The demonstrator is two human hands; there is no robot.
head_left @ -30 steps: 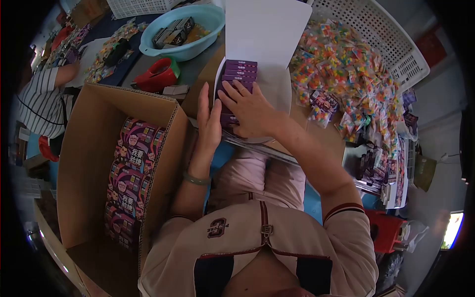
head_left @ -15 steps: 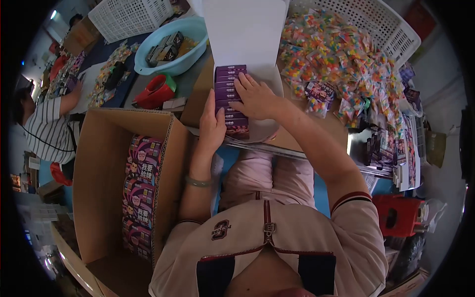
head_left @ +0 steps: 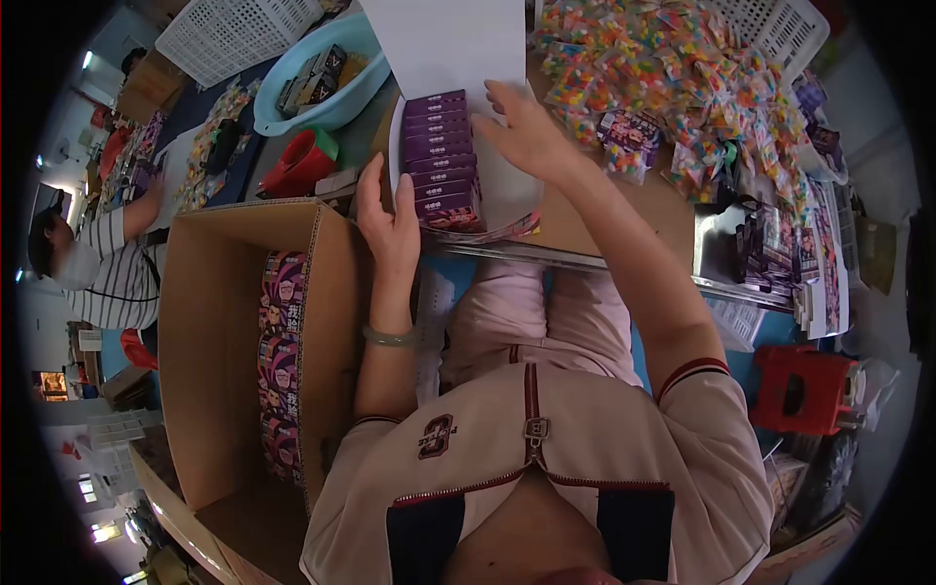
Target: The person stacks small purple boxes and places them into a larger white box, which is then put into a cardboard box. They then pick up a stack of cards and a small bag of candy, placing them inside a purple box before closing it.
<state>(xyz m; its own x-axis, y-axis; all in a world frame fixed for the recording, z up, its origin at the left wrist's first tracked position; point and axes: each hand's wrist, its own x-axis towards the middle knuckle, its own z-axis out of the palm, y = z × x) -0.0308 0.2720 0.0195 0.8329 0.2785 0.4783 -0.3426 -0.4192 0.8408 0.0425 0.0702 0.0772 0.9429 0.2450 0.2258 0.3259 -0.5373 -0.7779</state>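
Note:
In front of me an open white display box (head_left: pixel 515 185) stands with its tall lid (head_left: pixel 450 44) raised at the back. A row of small purple boxes (head_left: pixel 439 151) fills its left half; white inner floor shows on the right. My left hand (head_left: pixel 390 216) is at the box's front left corner, thumb and fingers apart, holding nothing. Above the right half hovers my right hand (head_left: pixel 526 127), its fingers spread and nothing in them. To my left, a large cardboard carton (head_left: pixel 219 341) holds several printed display boxes (head_left: pixel 281 361) along its right inner wall.
Candy packets (head_left: pixel 643 83) are heaped on the right of the table, with purple packs (head_left: pixel 765 244) nearer me. A blue basin (head_left: pixel 322 83) and a red tape dispenser (head_left: pixel 297 164) stand at the left. Another person (head_left: pixel 112 258) works far left. A red stool (head_left: pixel 798 390) is at right.
Both hands have come off the purple boxes, the right lifting up and to the right, the left moving left. The view has shifted slightly.

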